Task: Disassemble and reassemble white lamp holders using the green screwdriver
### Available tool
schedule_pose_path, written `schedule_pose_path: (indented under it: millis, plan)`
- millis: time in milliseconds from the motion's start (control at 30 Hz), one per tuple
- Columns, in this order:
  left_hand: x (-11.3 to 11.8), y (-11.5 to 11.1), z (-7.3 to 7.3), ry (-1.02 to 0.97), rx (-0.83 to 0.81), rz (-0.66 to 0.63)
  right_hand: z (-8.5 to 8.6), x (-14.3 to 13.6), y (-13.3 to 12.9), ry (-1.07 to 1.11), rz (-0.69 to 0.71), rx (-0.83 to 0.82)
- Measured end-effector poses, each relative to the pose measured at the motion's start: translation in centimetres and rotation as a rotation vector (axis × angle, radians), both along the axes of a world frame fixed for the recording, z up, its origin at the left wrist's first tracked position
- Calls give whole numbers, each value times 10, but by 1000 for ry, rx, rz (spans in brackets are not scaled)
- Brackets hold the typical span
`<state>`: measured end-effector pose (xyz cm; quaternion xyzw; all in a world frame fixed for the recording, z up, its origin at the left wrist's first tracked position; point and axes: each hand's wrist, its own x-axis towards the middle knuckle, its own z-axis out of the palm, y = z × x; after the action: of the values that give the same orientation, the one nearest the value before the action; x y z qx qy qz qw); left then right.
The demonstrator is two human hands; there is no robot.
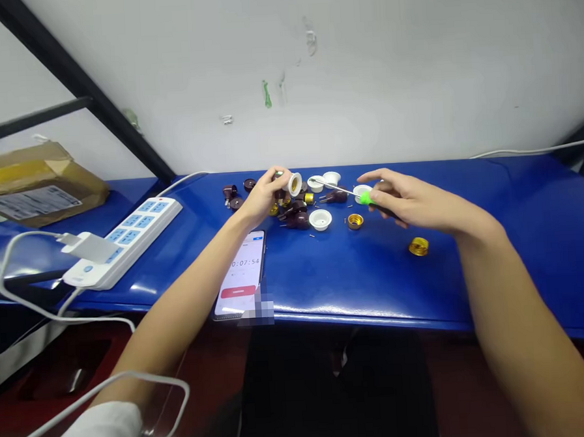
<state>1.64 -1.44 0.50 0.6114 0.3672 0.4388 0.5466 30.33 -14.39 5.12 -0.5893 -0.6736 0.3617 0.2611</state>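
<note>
My left hand (264, 197) is closed around a lamp socket (295, 184) with a white rim and a gold threaded inside, its opening facing right. In my right hand (393, 197) is a screwdriver (366, 197) with a green and black handle. Its long shaft points left, and the tip ends over a white ring-shaped cup (315, 184), apart from the socket. Below the shaft lie another white cup (320, 220) and a gold threaded ring (355, 222). A second gold threaded shell (419, 246) rests to the right, below my right hand.
Dark brown plug parts (296, 219) and several small screws lie scattered on the blue table (334, 275). A phone (241, 273) showing a timer sits near the front edge. At left are a white power strip (127, 243) with a charger and cable, and a cardboard package (40, 183).
</note>
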Motion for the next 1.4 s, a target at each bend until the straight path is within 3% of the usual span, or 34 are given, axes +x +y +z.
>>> schedule_pose_path:
  millis: [100, 367, 733, 1067, 1400]
  plan:
    - [0, 4, -2, 5, 23, 36, -2, 13, 5, 69, -41, 8]
    - [-2, 7, -2, -22, 57, 26, -13, 25, 18, -14, -82, -27]
    - [-2, 6, -4, 18, 77, 22, -19, 20, 23, -28, -133, 104]
    - [-3, 8, -4, 31, 78, 8, -16, 17, 21, -81, -168, 102]
    - [-5, 8, -5, 86, 97, 7, -25, 16, 28, -7, -193, 141]
